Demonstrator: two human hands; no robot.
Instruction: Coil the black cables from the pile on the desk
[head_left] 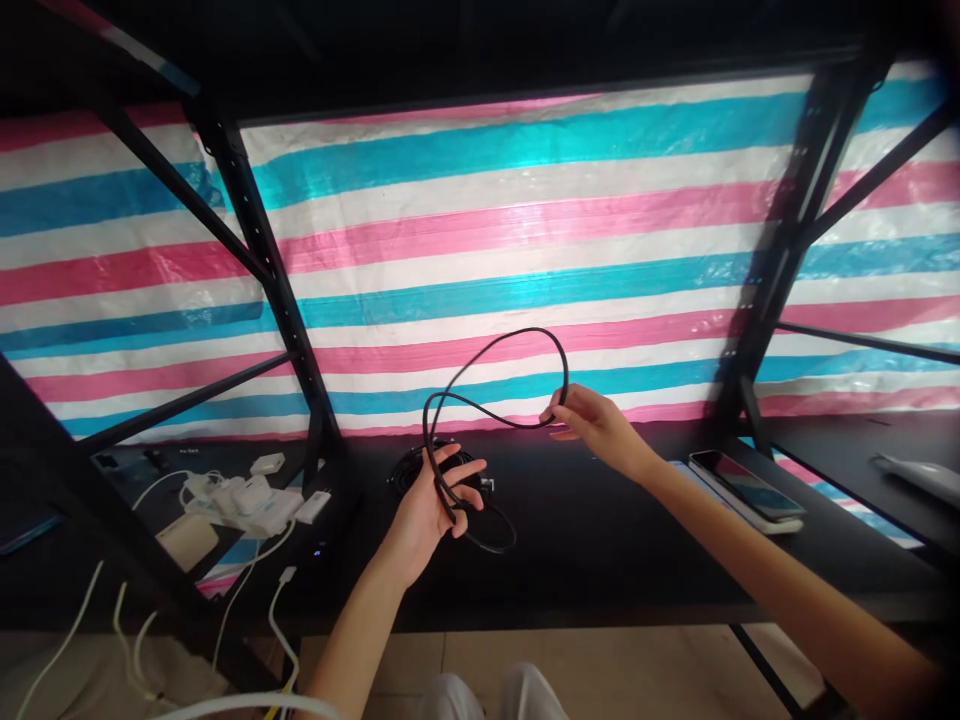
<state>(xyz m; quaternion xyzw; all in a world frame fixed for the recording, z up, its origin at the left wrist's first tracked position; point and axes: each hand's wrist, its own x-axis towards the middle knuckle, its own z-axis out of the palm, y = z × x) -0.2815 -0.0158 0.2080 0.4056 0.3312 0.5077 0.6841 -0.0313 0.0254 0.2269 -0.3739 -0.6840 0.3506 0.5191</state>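
Striped backdrop: behind everything we see a pink, blue and white plastic sheet point(517, 220).
Black tabletop: our flat, dark tabletop point(600, 560) lies beneath the work.
Our hands: the left hand point(435, 500) is half open, fingers fanned, the cable running across them and lightly held near the thumb; the right hand point(592, 425) pinches it between thumb and fingertips.
Cable in hand: the thin, round, black flexible cable point(532, 329) is raised above the tabletop in a loose loop between our hands.
Cable handling: we judge it light, springy and fairly smooth, not fragile, but apt to twist or kink.
Where to hold: we would pinch the curve lightly on the right and keep the gathered turns at the left fingers.
Coil behind: a dark round bundle of cable point(405, 470) lies beyond our left hand; we cannot tell whether they join.
Connector: a small silvery piece point(488, 485) shows beside the bundle.
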